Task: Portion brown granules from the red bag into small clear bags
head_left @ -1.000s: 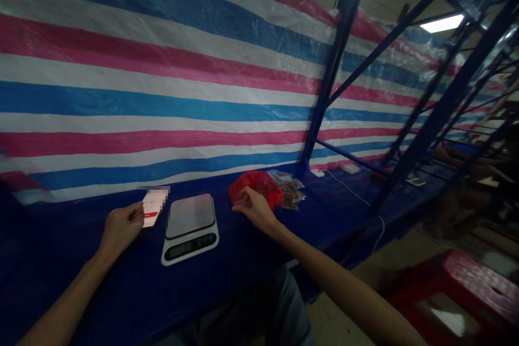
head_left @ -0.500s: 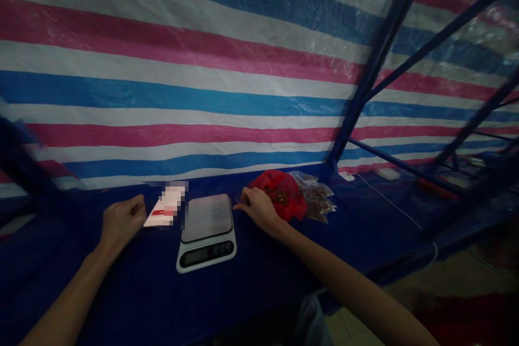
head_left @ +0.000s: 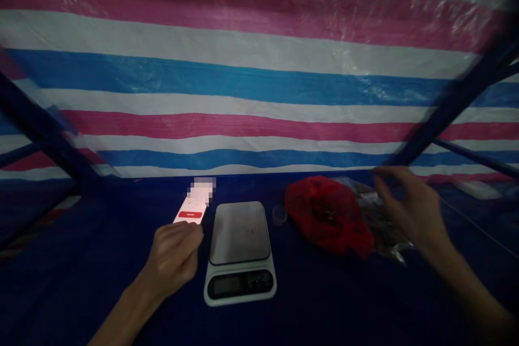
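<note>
My left hand point(head_left: 174, 257) is curled into a fist at the near end of a lit phone point(head_left: 190, 214) with a red bar on its screen; what lies inside the fingers, if anything, is hidden. To its right a white digital kitchen scale point(head_left: 240, 233) has a bare metal plate. Beside the scale stands a small clear plastic cup point(head_left: 279, 215). A red plastic bag point(head_left: 308, 216) lies open with small brownish bits inside. My right hand point(head_left: 411, 208), slightly blurred, hovers with thumb and fingers apart over clear plastic packets point(head_left: 385, 238) of dark bits.
Everything rests on a dark blue surface point(head_left: 316, 303). Behind it hangs a striped plastic sheet point(head_left: 251, 86). Dark blue frame posts slant at the left point(head_left: 52, 140) and right point(head_left: 446, 108). A white object point(head_left: 474, 189) and a thin cable lie at the far right.
My right hand has left the small clear cup and moved right, over the packets, opening. My left fist has come to the phone's near end. The view has turned left.
</note>
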A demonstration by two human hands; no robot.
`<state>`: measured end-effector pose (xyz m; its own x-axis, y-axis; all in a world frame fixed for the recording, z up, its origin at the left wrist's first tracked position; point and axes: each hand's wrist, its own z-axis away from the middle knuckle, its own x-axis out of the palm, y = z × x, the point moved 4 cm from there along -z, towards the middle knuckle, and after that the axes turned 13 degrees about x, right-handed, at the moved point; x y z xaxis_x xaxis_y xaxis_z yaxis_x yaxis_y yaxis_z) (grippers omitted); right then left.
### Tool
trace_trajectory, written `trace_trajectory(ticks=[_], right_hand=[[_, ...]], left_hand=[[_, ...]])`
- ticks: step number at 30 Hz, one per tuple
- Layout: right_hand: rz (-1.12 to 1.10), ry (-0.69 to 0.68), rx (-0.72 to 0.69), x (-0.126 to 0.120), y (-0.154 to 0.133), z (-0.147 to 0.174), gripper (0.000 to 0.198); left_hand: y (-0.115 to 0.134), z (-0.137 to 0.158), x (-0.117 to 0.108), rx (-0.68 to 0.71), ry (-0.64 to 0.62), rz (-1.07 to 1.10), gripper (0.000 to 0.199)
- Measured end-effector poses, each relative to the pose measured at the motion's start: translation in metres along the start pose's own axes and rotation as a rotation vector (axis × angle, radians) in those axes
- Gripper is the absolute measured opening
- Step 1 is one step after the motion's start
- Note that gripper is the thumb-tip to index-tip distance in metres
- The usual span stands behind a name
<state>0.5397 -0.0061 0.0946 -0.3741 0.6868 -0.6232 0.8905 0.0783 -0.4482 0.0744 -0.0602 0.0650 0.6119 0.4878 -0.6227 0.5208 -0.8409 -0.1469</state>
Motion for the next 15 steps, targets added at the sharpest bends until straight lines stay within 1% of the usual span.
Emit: trace_trajectory(ticks=[1, 2, 3, 4, 6, 8, 11, 13, 15], right_hand=[[0.025, -0.081, 0.066, 0.001, 0.03, -0.009, 0.031], [0.031, -0.196, 0.093, 0.006, 0.059, -0.014, 0.037], [0.036, -0.292, 0.096, 0.012, 0.084, -0.015, 0.043], [0.04, -0.356, 0.088, 0.018, 0.105, -0.014, 0.049], [0.041, -0.381, 0.101, 0.028, 0.135, -0.006, 0.054], [0.029, -0.426, 0.13, 0.037, 0.148, 0.004, 0.049], [0.014, -0.502, 0.153, 0.045, 0.149, 0.013, 0.036], [0.021, -0.492, 0.155, 0.047, 0.149, 0.013, 0.03], [0.017, -0.439, 0.148, 0.046, 0.149, 0.011, 0.029]], left_hand=[[0.004, -0.001, 0.0, 0.033, -0.002, -0.004, 0.027], [0.007, -0.002, 0.0, 0.06, -0.004, -0.019, 0.025], [0.008, -0.001, -0.001, 0.083, -0.008, -0.039, 0.023], [0.008, -0.001, -0.003, 0.102, -0.01, -0.057, 0.022], [0.006, 0.0, -0.006, 0.108, -0.024, -0.09, 0.023], [0.003, -0.002, -0.008, 0.089, -0.044, -0.091, 0.024], [0.0, -0.006, -0.009, 0.057, -0.063, -0.058, 0.027], [0.0, -0.007, -0.007, 0.054, -0.069, -0.059, 0.028], [0.0, -0.008, -0.004, 0.054, -0.07, -0.073, 0.028]])
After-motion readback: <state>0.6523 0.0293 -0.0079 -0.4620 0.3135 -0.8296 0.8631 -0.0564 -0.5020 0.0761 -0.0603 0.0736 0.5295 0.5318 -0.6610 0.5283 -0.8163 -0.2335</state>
